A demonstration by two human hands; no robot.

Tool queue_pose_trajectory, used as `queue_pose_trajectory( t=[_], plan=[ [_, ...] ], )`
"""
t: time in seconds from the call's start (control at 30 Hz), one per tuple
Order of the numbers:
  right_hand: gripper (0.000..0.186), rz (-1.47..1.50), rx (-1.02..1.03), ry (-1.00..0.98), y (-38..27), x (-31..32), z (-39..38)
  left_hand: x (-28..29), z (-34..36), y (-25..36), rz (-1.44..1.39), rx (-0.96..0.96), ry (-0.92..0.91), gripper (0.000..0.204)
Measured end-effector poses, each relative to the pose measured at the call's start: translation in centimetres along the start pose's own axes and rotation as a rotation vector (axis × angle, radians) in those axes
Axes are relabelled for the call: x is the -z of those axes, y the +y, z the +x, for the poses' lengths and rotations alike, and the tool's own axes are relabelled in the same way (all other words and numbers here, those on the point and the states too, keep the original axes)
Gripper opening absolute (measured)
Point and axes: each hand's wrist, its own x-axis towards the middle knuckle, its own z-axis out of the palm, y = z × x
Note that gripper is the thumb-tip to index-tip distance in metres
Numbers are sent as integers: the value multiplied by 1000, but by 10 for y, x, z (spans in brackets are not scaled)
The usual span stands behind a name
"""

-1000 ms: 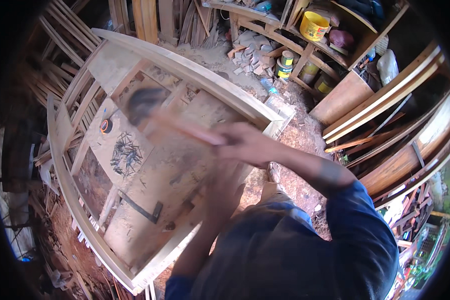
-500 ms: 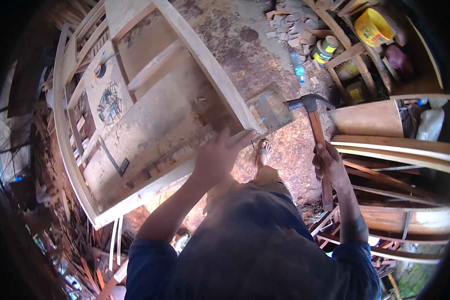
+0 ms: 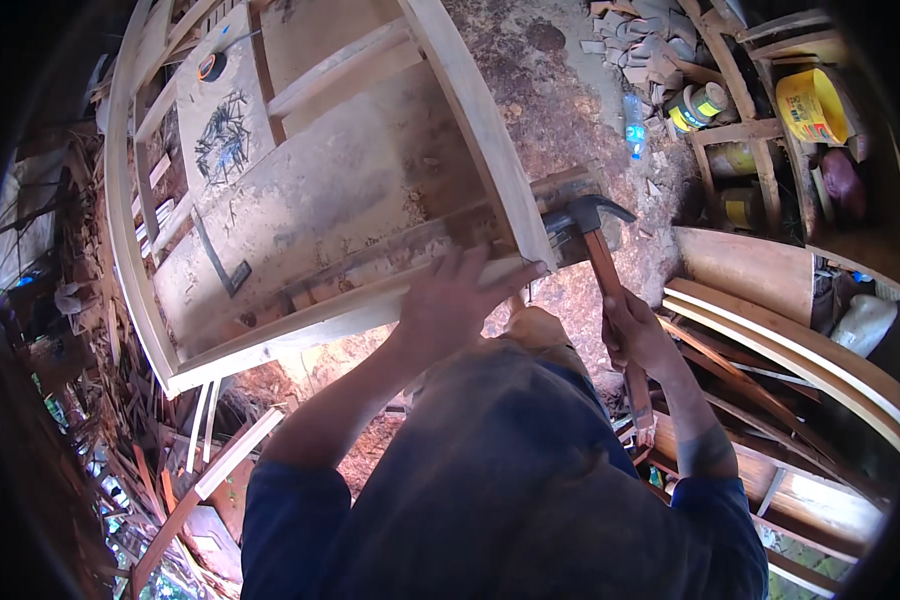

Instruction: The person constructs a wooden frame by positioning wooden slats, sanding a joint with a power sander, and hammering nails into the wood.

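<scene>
My right hand (image 3: 632,330) is wrapped around the wooden handle of a claw hammer (image 3: 600,260). The hammer's dark head is close by the outer side of a large wooden frame (image 3: 480,130), at its near right corner; whether they touch I cannot tell. My left hand (image 3: 450,305) lies across the near rail beside that corner, fingers spread over it and thumb stretched toward the corner. Inside the frame, a pile of dark nails (image 3: 222,140) rests on a pale board, with a tape measure (image 3: 210,67) beyond it. A dark L-shaped square (image 3: 225,262) lies nearer.
At right, long planks (image 3: 790,340) are stacked beside a brown panel (image 3: 750,265). A yellow bucket (image 3: 812,105), a green container (image 3: 698,105) and a plastic bottle (image 3: 635,128) are farther off. Wood scraps (image 3: 650,45) litter the far floor, and offcuts (image 3: 160,480) the left side.
My right hand has brought the hammer leftward, its head now close to the frame's corner. My left hand stays on the near rail. The whole view has shifted somewhat.
</scene>
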Motion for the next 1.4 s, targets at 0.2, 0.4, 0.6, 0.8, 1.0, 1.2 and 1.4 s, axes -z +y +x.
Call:
queue_pose_trajectory(
  t=[0.2, 0.4, 0.6, 0.8, 1.0, 1.2, 1.4],
  plan=[
    [31, 72, -38, 9, -3, 5, -2, 6, 0, 2, -34, 7, -46, 64],
    [32, -8, -25, 59, -3, 0, -5, -1, -3, -5, -176, -7, -119, 80],
    [31, -56, 25, 23, -4, -3, -5, 0, -2, -4, -189, 12, -143, 80],
    [31, 138, 48, 66, -12, 10, -10, -2, -4, -3, -97, -25, -105, 76],
    [26, -15, 8, 37, -4, -12, -8, -2, -2, -2, -150, 1, -96, 72],
    [25, -5, -11, 26, -10, -11, -7, -2, -2, -1, -159, 33, -93, 72],
    [33, 115, -38, -43, -5, 4, -5, 6, 1, 1, -182, 48, -125, 74]
  ],
)
